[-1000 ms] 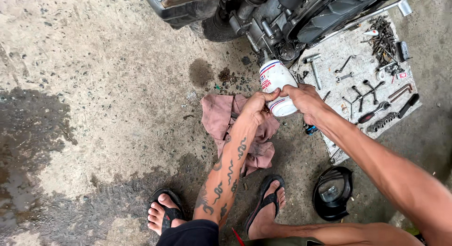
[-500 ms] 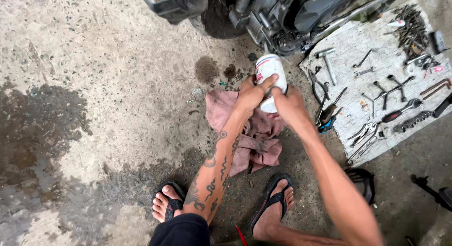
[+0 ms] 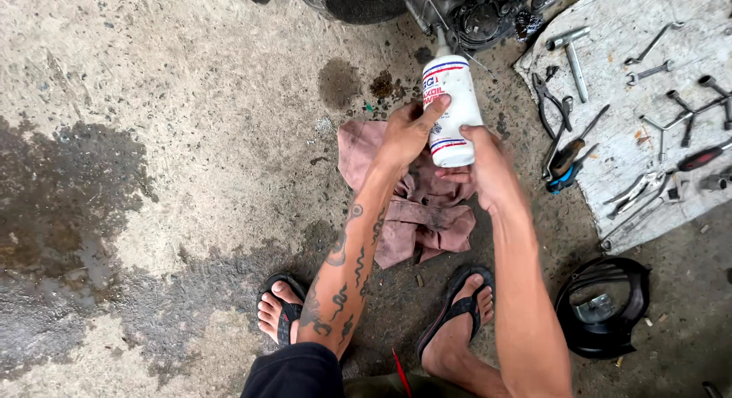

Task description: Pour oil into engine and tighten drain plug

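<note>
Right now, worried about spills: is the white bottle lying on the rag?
No, both hands hold the white bottle tilted above the pink rag.

The floor is rough, pale concrete [image 3: 152, 55] under flat daylight, with a broad dark damp patch [image 3: 61, 207] well to the left of the crumpled pinkish rag [image 3: 415, 215]. A small oil stain [image 3: 338, 81] lies just beyond the rag, and a dirty white mat [image 3: 671, 17] strewn with hand tools lies to its right.
</note>
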